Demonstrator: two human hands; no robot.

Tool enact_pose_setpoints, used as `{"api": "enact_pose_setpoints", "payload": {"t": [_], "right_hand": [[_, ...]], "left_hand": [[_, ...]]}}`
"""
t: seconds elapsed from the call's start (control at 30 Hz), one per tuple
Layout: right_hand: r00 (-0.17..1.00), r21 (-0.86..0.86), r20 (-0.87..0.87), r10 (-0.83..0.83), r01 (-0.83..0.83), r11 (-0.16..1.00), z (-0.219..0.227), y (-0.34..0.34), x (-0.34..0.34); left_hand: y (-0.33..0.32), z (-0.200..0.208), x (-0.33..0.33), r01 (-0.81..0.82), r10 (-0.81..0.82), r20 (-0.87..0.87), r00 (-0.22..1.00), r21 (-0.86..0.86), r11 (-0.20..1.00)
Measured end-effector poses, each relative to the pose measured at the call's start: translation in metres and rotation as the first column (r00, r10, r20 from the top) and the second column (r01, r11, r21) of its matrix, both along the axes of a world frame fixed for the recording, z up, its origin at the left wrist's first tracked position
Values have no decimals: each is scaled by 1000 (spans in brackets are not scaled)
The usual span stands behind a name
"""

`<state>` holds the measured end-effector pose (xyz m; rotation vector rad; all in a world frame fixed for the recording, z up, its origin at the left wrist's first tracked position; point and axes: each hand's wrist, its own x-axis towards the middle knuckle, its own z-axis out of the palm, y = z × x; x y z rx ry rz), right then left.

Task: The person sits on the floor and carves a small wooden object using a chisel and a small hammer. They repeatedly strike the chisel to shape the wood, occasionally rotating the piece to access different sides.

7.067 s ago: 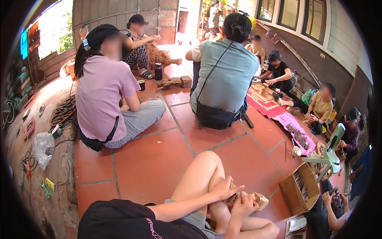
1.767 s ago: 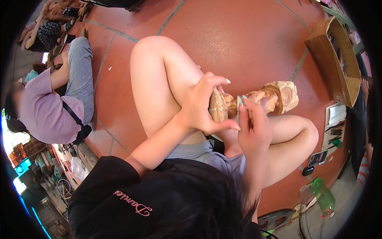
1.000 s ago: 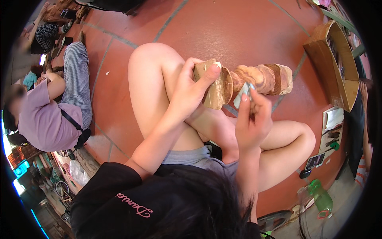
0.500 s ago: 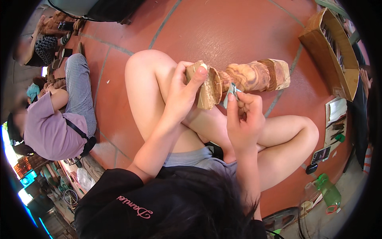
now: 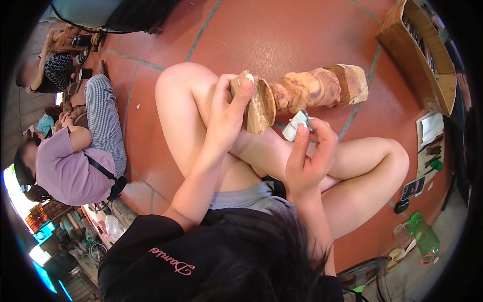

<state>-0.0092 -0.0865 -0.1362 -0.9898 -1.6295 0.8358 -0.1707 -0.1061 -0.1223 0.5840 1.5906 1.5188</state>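
Observation:
A carved wooden piece (image 5: 314, 89) with swirling light and dark grain lies sideways above my crossed legs. My left hand (image 5: 227, 113) is closed on its rough, pale square base at the left end, thumb on top. The rounded, carved body reaches right to a blocky end. My right hand (image 5: 313, 153) pinches a small folded piece of sandpaper (image 5: 293, 128), whitish on the side that shows. The sandpaper sits just below the narrow part of the carving, apart from it. Some of the right fingers are hidden behind the thumb.
A cardboard box (image 5: 394, 40) with thin items stands at the upper right. Below it lie a phone (image 5: 413, 187), several small tools and a green plastic bottle (image 5: 425, 236). A person in a purple shirt (image 5: 70, 166) sits at the left, with another person farther back.
My right hand has drawn the sandpaper slightly down, away from the carving, and turned it so its pale side shows. My left hand keeps its grip on the base, shifted slightly left.

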Motion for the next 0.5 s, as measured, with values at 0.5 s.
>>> {"api": "enact_pose_setpoints", "payload": {"t": [0.5], "right_hand": [[991,71,128,43,-53,996,6,5,-7]], "left_hand": [[-4,-9,-4,28,-28,1,1000,32,999]]}}
